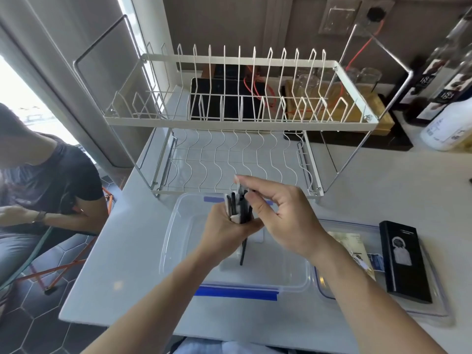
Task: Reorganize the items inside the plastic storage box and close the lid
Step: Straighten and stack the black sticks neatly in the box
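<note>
A clear plastic storage box with blue clasps sits open on the white counter right in front of me. Above it, my left hand grips an upright bundle of black and white sticks or straws; their lower ends hang into the box. My right hand is over the bundle, thumb and fingers pinching at its top ends. The clear lid lies flat to the right of the box, with a black carton and some paper packets resting on it.
A white two-tier wire dish rack stands just behind the box. Bottles and a wooden tray with glasses stand at the back right. A seated person is at the left, beside the counter edge.
</note>
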